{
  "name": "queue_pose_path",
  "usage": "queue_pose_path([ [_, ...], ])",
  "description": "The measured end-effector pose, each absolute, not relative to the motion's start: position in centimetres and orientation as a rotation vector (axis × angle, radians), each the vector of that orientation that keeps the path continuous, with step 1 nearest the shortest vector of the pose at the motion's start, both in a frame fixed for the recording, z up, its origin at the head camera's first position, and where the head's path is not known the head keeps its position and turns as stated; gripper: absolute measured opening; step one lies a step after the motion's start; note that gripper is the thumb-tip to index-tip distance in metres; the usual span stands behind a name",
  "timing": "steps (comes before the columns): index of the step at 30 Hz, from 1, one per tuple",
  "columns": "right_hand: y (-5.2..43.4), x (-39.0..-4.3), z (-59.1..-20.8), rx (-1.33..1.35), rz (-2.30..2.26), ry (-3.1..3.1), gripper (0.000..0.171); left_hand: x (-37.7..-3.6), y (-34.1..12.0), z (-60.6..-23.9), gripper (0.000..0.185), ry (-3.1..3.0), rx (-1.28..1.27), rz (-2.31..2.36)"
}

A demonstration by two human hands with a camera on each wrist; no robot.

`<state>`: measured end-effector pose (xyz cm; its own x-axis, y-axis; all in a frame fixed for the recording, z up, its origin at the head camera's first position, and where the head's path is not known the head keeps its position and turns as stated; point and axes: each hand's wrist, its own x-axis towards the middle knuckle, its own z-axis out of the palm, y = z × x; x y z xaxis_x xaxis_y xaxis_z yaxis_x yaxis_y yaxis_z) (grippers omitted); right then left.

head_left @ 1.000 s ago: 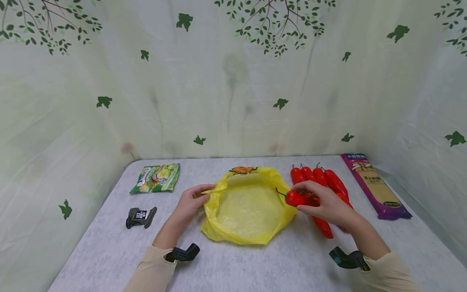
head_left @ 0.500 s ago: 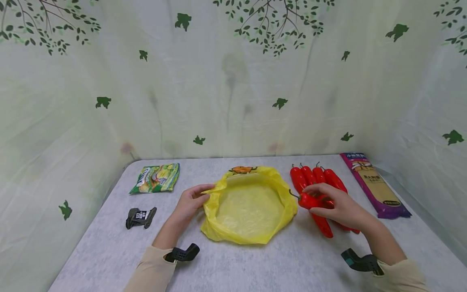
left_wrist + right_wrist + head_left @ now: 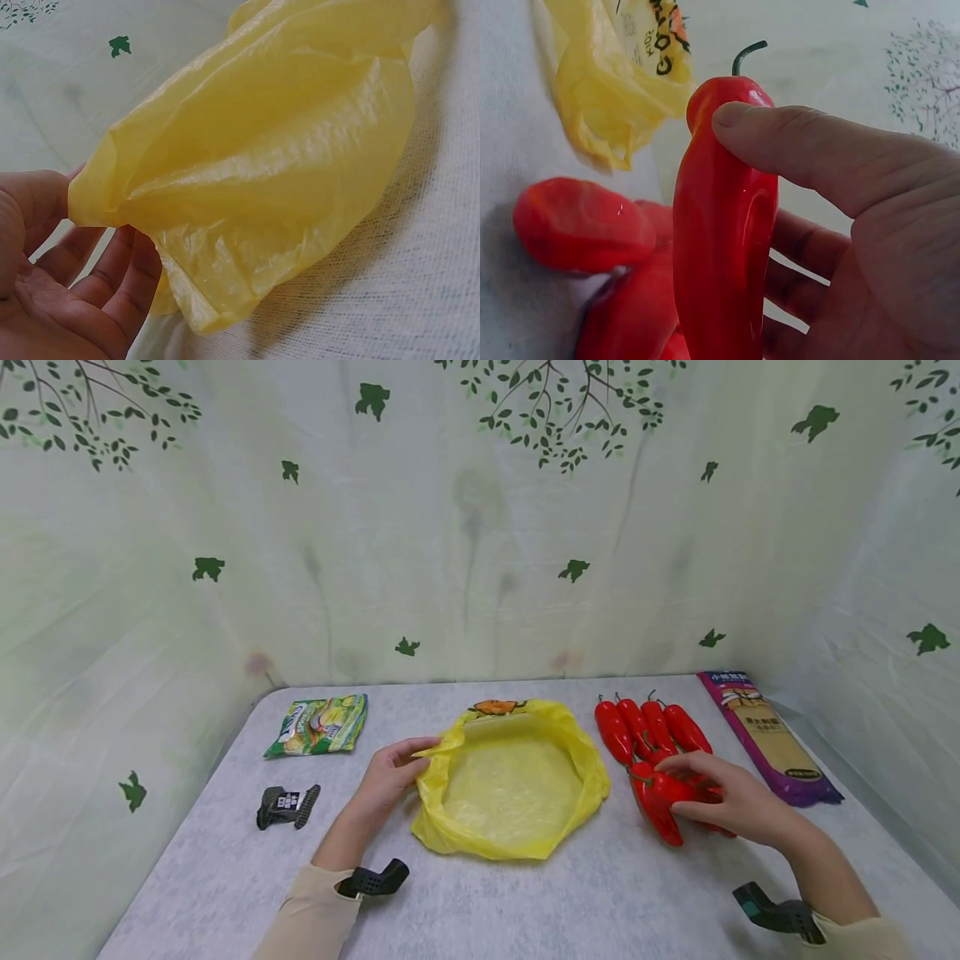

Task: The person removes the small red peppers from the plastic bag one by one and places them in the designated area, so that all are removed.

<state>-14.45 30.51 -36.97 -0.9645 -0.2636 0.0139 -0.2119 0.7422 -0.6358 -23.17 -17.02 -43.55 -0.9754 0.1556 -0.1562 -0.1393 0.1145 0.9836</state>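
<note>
Right hand (image 3: 731,797) grips red pepper (image 3: 660,792); left hand (image 3: 390,777) pinches yellow bag (image 3: 510,781)

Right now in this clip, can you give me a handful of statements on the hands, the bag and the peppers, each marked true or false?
1. The right hand grips a red pepper. True.
2. The left hand lies flat on the table, away from the bag. False: it pinches the rim of the yellow bag.
3. A pepper already lies inside the yellow bag. False: the head view shows nothing in it.
4. More red peppers lie on the table to the right of the bag. True.
5. The purple packet sits left of the bag. False: it lies at the far right; the green packet is on the left.
</note>
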Motion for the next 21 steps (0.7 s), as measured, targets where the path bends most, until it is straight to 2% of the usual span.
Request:
queue_pose_path([
  [15, 34.1, -14.9, -38.1, 0.038, -1.109, 2.956, 0.075, -22.8, -17.0, -43.3, 0.037, 2.155, 0.055, 1.982],
  [21, 34.8, -15.5, -38.8, 0.202, -1.128, 2.989, 0.077, -22.8, -17.0, -43.3, 0.037, 2.16, 0.056, 1.977],
])
